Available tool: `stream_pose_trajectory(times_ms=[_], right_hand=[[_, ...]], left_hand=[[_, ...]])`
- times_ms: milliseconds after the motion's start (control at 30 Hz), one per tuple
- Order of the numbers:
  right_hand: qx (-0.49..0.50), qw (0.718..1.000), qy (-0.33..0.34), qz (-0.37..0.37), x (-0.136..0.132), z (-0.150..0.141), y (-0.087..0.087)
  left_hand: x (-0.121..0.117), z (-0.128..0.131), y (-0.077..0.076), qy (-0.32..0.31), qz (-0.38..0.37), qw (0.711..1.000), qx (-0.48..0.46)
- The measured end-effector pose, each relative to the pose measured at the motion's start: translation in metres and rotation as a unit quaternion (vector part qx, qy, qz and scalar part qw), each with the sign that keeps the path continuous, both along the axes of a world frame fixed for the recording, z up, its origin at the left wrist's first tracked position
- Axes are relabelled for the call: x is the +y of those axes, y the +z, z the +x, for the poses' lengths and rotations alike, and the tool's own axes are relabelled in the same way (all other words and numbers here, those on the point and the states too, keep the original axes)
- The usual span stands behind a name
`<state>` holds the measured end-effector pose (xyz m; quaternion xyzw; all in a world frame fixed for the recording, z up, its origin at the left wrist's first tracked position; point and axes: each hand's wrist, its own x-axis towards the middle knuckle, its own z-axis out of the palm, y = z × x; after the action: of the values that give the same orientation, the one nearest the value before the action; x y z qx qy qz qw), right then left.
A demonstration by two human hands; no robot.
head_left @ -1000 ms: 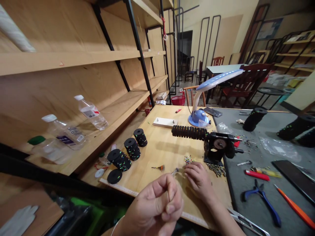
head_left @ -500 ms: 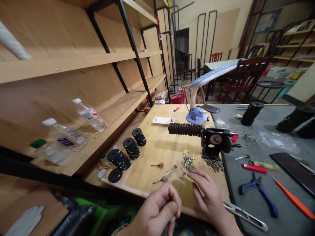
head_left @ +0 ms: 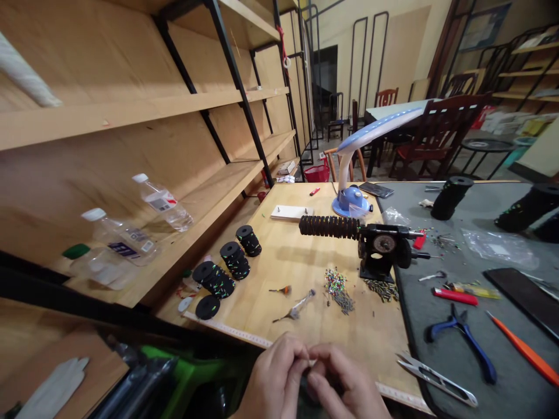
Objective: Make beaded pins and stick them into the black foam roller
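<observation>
Looks like fiddly fingertip work, with left hand and right hand pinched in close together, can't tell on what, multicoloured beads piled beyond them on the wooden tabletop, so next I'd guess it needs a steady touch.

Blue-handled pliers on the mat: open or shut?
Open: the blue-handled pliers lie on the dark mat with handles spread and jaw tips apart.
</observation>
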<state>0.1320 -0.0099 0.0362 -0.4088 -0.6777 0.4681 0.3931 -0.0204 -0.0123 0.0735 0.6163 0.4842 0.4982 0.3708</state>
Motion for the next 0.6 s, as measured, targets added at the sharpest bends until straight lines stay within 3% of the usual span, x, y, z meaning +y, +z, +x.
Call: stream_pose_trajectory(times_ms=[100, 267, 367, 467, 600], right_hand=[[-0.047, 0.999, 0.010, 0.012, 0.001, 0.000, -0.008], [-0.020, 0.999, -0.030, -0.026, 0.003, 0.002, -0.022], [0.070, 0.987, -0.088, -0.116, 0.001, 0.002, -0.032], [0.161, 0.956, -0.148, -0.198, -0.001, 0.001, -0.041], [0.213, 0.925, -0.196, -0.247, 0.001, 0.004, -0.047]], left_hand=[[0.003, -0.002, -0.006, -0.009, -0.010, 0.999, 0.049], [0.017, -0.007, -0.012, -0.103, -0.050, 0.986, 0.121], [0.034, -0.009, -0.014, -0.066, -0.029, 0.986, 0.151], [0.058, -0.007, -0.014, -0.024, 0.021, 0.981, 0.192], [0.087, 0.007, -0.021, -0.004, 0.015, 0.936, 0.351]])
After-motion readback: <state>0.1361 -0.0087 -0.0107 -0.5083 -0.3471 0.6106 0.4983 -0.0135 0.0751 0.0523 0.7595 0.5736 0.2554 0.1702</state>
